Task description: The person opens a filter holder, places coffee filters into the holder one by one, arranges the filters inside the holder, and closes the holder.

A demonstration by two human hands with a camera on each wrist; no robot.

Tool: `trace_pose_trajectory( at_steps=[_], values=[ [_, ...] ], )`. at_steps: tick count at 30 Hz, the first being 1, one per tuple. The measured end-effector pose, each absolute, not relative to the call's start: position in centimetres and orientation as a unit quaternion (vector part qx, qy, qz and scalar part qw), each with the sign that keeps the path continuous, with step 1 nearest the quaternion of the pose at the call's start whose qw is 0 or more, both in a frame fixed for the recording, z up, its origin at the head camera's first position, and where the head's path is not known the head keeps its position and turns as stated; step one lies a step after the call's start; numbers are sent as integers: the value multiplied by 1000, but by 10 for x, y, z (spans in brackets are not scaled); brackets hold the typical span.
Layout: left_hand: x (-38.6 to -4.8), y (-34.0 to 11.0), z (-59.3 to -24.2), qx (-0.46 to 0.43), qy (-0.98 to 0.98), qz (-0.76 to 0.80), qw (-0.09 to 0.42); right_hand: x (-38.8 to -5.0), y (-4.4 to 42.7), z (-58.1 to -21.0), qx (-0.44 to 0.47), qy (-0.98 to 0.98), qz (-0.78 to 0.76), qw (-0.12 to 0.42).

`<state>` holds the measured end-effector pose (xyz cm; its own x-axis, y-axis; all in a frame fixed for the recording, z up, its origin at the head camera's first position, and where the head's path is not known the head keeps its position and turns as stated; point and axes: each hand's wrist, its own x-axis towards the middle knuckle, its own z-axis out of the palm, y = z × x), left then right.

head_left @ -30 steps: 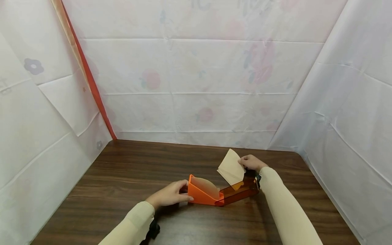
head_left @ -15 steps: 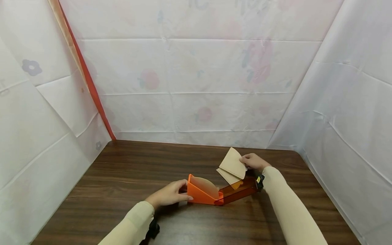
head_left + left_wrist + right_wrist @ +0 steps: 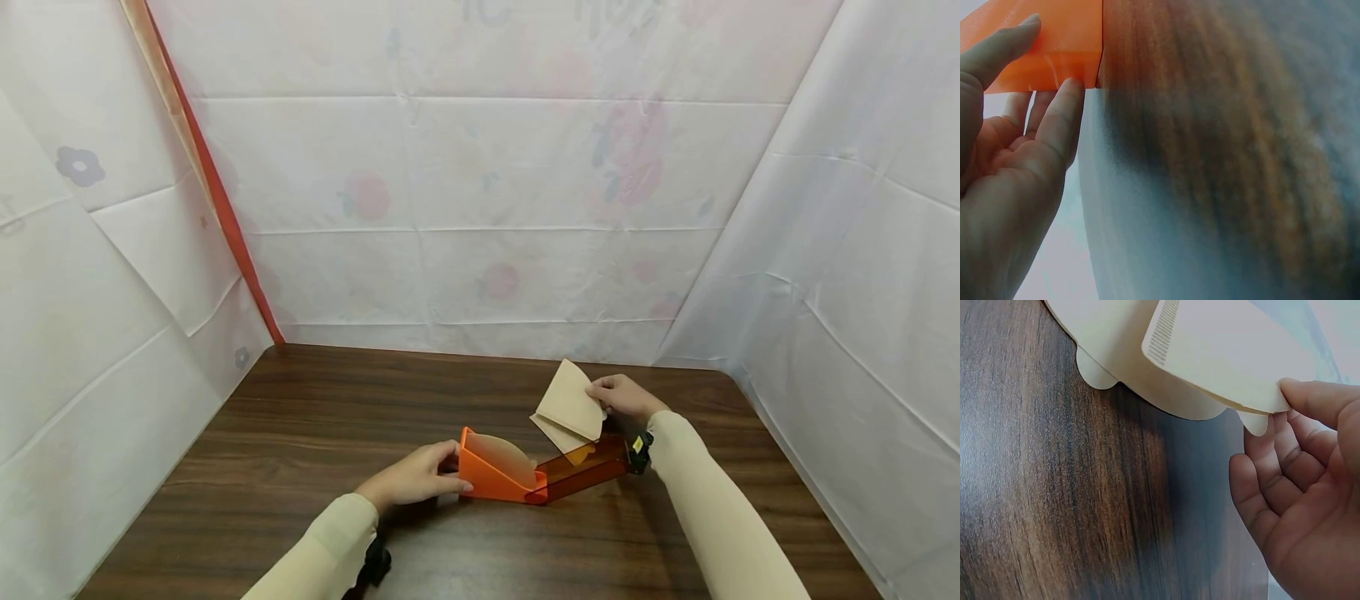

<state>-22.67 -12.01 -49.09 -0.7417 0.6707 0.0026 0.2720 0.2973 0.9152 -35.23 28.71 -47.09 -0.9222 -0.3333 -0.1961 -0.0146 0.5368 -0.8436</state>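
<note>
My left hand (image 3: 408, 479) holds the left end of an orange filter holder (image 3: 489, 482), thumb on one face and fingers on another, as the left wrist view shows on the orange wall (image 3: 1069, 37). Inside the holder stands a tan rounded paper (image 3: 504, 454). Its see-through amber lid (image 3: 592, 477) lies swung out to the right. Behind the lid, my right hand (image 3: 626, 397) pinches the edge of a tan paper coffee filter (image 3: 572, 402) between thumb and fingers. In the right wrist view this filter (image 3: 1229, 353) has a crimped seam and sits above more filter paper (image 3: 1104, 331).
A dark wood-grain table (image 3: 337, 392) carries everything. White printed sheets (image 3: 465, 192) hang behind it and on both sides. An orange-red strip (image 3: 225, 208) runs down the left back corner. A black wrist device (image 3: 640, 452) sits close to the lid's right end.
The pinched filter has lifted and tilted slightly away from the paper under it, showing more of the lower sheet. My right hand shifted slightly up and right. My left hand and the holder stayed nearly still.
</note>
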Motion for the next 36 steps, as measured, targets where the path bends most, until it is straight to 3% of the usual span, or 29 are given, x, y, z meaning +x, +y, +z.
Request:
trace_pose_trajectory(
  at_steps=[36],
  values=[
    [-227,-121,-490,325,782,499,185,-326,281,-426,-143,883,-439,85]
  ],
)
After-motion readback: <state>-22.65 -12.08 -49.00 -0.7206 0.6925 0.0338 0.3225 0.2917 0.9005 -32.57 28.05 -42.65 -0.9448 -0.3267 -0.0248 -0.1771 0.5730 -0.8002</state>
